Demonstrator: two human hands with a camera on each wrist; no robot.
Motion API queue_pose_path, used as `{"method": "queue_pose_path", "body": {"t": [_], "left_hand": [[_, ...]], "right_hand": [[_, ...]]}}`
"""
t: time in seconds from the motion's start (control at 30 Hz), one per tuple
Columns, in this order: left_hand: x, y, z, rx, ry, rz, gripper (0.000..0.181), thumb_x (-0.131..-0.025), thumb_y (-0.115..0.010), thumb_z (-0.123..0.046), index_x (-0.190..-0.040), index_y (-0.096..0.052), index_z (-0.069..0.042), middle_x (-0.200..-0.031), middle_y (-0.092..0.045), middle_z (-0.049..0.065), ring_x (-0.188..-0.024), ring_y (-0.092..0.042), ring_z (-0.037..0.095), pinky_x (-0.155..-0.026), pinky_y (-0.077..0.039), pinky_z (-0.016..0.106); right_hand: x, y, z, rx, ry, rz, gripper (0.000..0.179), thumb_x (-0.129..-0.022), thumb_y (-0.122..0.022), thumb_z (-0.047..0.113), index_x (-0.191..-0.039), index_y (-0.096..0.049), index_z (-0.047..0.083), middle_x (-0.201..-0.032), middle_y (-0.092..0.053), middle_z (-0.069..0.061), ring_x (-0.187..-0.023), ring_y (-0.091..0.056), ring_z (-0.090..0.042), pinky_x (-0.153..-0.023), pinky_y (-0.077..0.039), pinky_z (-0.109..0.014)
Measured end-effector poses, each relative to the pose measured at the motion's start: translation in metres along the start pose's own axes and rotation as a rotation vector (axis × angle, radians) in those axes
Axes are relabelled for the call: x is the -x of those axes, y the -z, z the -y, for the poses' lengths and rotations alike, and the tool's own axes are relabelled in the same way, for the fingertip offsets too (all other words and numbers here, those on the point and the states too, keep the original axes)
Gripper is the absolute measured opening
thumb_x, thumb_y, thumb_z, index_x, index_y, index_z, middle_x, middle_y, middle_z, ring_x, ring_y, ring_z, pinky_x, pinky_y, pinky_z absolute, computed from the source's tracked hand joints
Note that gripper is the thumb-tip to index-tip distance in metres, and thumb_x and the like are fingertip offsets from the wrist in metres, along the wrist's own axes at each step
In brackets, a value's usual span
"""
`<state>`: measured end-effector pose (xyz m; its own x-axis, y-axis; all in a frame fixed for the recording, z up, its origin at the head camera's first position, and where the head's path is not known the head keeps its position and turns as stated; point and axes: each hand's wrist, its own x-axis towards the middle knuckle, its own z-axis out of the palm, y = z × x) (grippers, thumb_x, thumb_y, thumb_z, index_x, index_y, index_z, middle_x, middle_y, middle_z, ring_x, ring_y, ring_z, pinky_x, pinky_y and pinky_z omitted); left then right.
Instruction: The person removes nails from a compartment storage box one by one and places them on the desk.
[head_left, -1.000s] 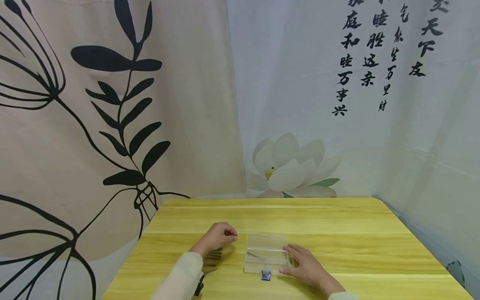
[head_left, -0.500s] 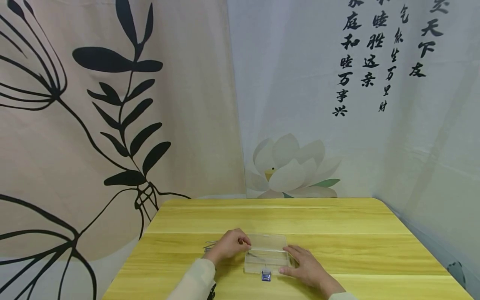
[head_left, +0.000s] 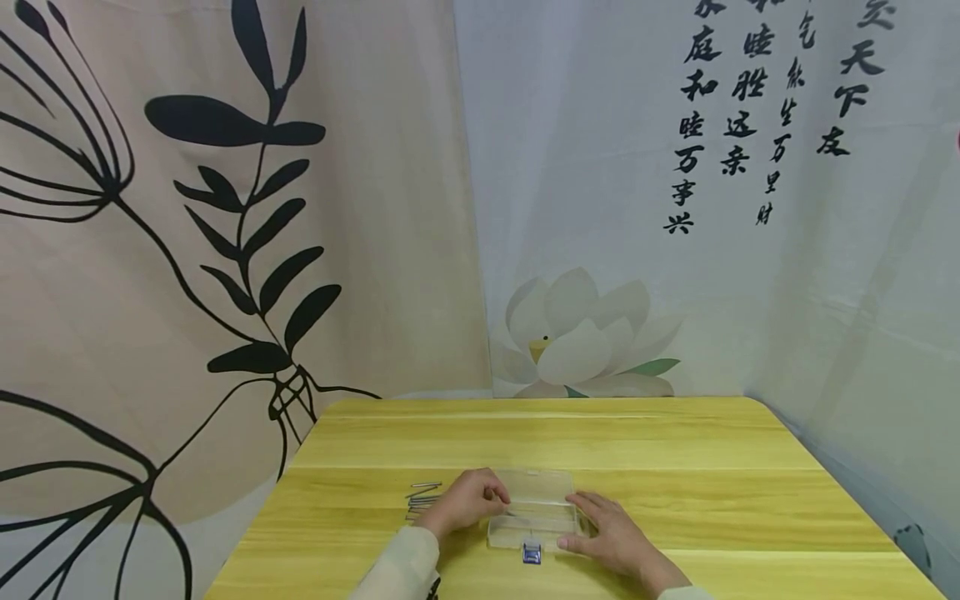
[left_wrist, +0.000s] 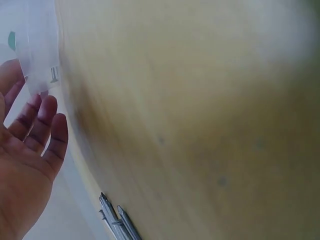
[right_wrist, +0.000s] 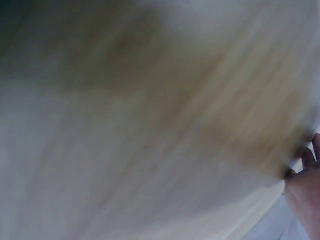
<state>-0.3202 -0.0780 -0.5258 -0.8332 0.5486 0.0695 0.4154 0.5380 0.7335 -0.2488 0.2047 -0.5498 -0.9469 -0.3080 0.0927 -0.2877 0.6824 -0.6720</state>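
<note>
A clear plastic box [head_left: 513,533] lies on the table with its lid [head_left: 534,483] folded back. My left hand [head_left: 468,500] reaches over the box's left end, thumb and forefinger close together; whether a nail is between them is hidden. In the left wrist view, part of a metal nail [left_wrist: 54,74] shows by the translucent box wall [left_wrist: 42,40], beside the fingers of my left hand [left_wrist: 30,155]. My right hand [head_left: 611,533] holds the box's right end, thumb near the front corner and fingers near the hinge. Several loose nails [head_left: 422,501] lie left of my left hand.
A blue-marked clasp [head_left: 532,552] hangs at the box's front. Pointed nails [left_wrist: 117,220] lie at the bottom of the left wrist view. The yellow wood-grain table [head_left: 675,450] ends before a printed cloth backdrop [head_left: 405,208]. The right wrist view is mostly blurred tabletop.
My left hand has moved right and nearer, from above the loose nails to the box's left end, uncovering the nails. The right hand and the box have stayed in place.
</note>
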Motion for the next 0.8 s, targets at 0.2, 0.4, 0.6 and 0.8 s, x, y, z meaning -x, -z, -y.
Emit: {"method": "queue_pose_path", "body": {"t": [0.2, 0.4, 0.6, 0.8], "left_hand": [[-0.0024, 0.0007, -0.0001, -0.008, -0.007, 0.018, 0.005, -0.086, -0.077, -0.010, -0.085, -0.077, -0.015, -0.089, -0.061, -0.008, -0.078, -0.052, 0.008, -0.072, -0.045, 0.027], [-0.0043, 0.0035, -0.0006, -0.012, -0.008, 0.053, 0.006, -0.088, -0.076, -0.010, -0.085, -0.079, -0.015, -0.090, -0.061, -0.010, -0.080, -0.053, 0.006, -0.073, -0.046, 0.027], [-0.0070, 0.0079, -0.0026, -0.032, -0.010, 0.106, 0.005, -0.087, -0.076, -0.009, -0.085, -0.080, -0.013, -0.090, -0.060, -0.009, -0.080, -0.054, 0.006, -0.074, -0.048, 0.026], [-0.0101, 0.0096, -0.0045, -0.085, -0.032, 0.124, 0.005, -0.085, -0.078, -0.007, -0.084, -0.080, -0.011, -0.085, -0.058, -0.009, -0.077, -0.052, 0.004, -0.071, -0.048, 0.022]], "right_hand": [[-0.0003, 0.0002, 0.0011, 0.006, 0.001, 0.005, 0.077, -0.084, -0.074, 0.051, -0.144, -0.050, 0.007, -0.147, -0.042, -0.024, -0.132, -0.033, -0.057, -0.099, -0.026, -0.074], [0.0001, 0.0001, 0.0024, 0.001, -0.004, 0.005, 0.077, -0.084, -0.075, 0.050, -0.143, -0.051, 0.007, -0.147, -0.042, -0.024, -0.132, -0.033, -0.057, -0.099, -0.027, -0.074], [-0.0002, -0.0008, 0.0013, 0.010, -0.003, 0.004, 0.077, -0.085, -0.074, 0.051, -0.144, -0.050, 0.007, -0.148, -0.042, -0.024, -0.132, -0.032, -0.057, -0.099, -0.026, -0.075], [-0.0011, -0.0014, 0.0009, 0.010, 0.010, 0.004, 0.077, -0.085, -0.073, 0.051, -0.144, -0.050, 0.006, -0.147, -0.042, -0.024, -0.132, -0.033, -0.058, -0.099, -0.026, -0.075]]}}
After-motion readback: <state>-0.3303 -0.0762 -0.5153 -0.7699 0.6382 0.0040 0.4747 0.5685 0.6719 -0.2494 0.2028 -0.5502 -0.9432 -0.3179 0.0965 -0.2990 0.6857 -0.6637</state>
